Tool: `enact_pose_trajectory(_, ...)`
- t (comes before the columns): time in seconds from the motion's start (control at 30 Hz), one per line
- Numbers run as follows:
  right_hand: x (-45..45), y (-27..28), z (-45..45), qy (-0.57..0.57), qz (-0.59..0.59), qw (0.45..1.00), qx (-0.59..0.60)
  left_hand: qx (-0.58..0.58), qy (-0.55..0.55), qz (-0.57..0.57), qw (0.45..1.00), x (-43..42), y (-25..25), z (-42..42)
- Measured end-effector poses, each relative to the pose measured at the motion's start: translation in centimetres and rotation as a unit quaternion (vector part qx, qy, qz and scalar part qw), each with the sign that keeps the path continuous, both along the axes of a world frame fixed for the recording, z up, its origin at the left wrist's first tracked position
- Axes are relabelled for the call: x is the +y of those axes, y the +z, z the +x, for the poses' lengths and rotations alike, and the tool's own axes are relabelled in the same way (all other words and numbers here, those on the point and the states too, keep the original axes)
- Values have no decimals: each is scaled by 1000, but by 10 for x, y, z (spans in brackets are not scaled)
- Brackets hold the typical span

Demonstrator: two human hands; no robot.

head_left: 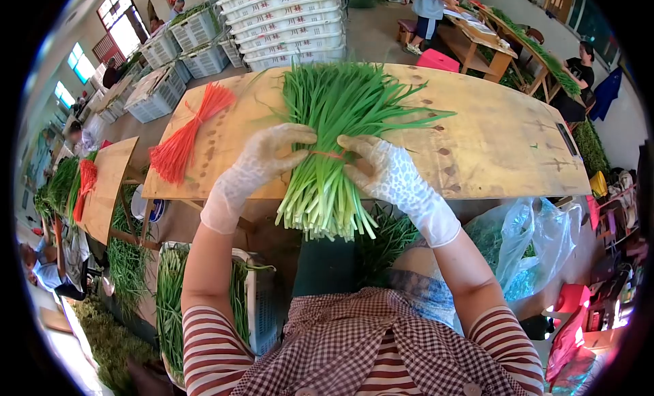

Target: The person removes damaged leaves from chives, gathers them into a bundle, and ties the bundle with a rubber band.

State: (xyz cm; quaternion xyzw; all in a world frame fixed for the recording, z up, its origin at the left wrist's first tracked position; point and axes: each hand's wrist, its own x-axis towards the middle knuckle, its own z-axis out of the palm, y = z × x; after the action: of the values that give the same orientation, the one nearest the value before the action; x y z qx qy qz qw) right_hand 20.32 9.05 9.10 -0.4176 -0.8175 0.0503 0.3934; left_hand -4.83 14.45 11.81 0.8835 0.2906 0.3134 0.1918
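Note:
A thick bundle of long green stalks (340, 103) lies on the wooden table (490, 144), its pale cut ends over the near edge. A red tie (327, 154) crosses its middle. My left hand (262, 157), in a patterned white glove, grips the bundle's left side beside the tie. On the right side, my right hand (388, 171), gloved alike, holds it with thumb and fingers curled against the stalks. A bunch of red ties (193, 131), pinched at its middle, rests at the table's left.
White crates (286, 28) are stacked behind the table. A crate of green stalks (261, 307) stands below on the left. A clear plastic bag (531, 239) hangs at the right. A dark flat object (566, 139) lies near the right edge. Other people work farther off.

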Motion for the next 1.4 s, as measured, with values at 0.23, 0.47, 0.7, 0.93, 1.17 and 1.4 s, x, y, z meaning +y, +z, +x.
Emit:
enact_pose_trajectory(0.23,31,1,5,51,-57,995,-57,13,19,-76,997,32,-9,12)
enact_pose_trajectory(0.47,31,-11,10,60,-138,984,93,-5,-29,-104,994,11,12,8)
enact_pose_trajectory(0.7,18,-4,0,-33,-102,988,107,12,81,-92,992,22,-11,23)
enact_pose_trajectory(0.93,-51,-6,-1,-150,-178,960,157,-145,293,-24,945,-34,-22,24)
enact_pose_trajectory(1.17,-50,15,-25,-63,-324,925,187,-239,164,-369,883,-81,-24,29)
enact_pose_trajectory(1.4,-55,42,-24,-129,-303,944,18,-198,47,-307,930,-100,-49,64)
